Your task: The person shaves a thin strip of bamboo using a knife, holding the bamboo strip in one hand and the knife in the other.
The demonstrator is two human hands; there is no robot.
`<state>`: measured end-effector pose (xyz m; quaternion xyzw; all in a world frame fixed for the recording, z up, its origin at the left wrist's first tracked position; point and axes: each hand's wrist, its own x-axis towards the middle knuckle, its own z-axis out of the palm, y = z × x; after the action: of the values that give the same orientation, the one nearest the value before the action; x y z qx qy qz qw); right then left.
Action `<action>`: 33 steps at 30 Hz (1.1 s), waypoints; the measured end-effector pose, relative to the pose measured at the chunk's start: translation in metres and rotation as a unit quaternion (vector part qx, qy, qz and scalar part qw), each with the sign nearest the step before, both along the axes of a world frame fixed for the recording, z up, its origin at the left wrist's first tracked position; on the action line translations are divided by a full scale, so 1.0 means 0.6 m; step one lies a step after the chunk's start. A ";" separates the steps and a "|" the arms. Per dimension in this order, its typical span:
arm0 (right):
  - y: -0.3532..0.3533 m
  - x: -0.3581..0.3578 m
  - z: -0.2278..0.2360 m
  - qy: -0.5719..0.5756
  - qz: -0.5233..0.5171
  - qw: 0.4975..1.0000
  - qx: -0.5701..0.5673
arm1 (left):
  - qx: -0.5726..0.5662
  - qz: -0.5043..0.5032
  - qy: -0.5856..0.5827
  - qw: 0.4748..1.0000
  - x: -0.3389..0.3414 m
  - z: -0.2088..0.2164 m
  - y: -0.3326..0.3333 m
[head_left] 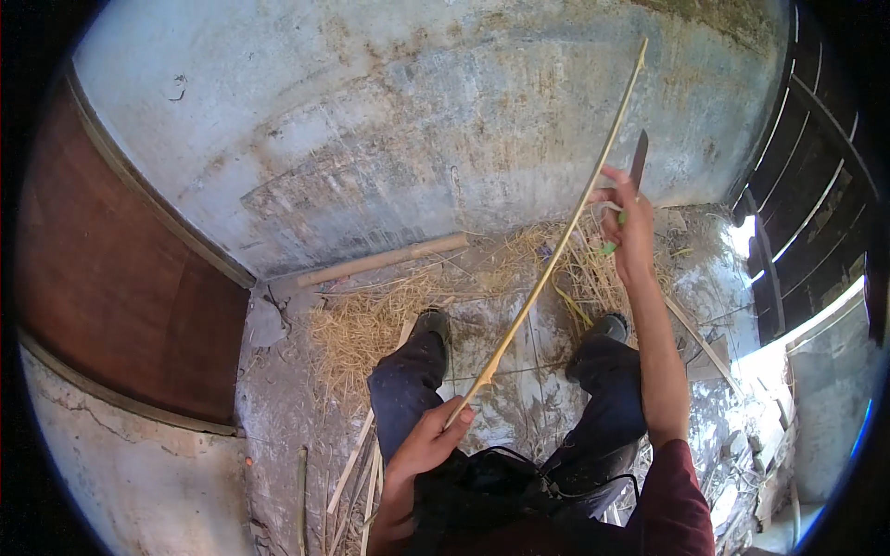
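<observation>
A long, thin bamboo strip slants up and to the right across the view, with knots along it. My left hand is closed on its near, lower end, thumb laid along it. In my right hand is a knife with a dark blade pointing upward and green showing at its handle. The fingers of that hand are slightly blurred and lie close beside the strip's upper half; whether they touch it I cannot tell.
Pale shavings litter the floor around my boots. A bamboo pole lies along the foot of the stained wall. To the left is a brown door panel; at the right stands a dark slatted wall. More strips lie at lower left.
</observation>
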<state>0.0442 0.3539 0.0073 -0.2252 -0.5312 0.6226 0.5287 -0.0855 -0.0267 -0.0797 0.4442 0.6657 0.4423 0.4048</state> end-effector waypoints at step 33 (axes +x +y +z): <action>-0.241 -0.043 -0.029 0.003 0.213 0.817 0.535 | 0.039 0.135 -0.272 0.952 0.087 0.161 -0.056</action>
<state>0.0181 0.2093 -0.0101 0.2136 -0.8139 0.3376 0.4218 -0.0336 -0.0601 0.0166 0.2284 0.5662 0.6226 0.4895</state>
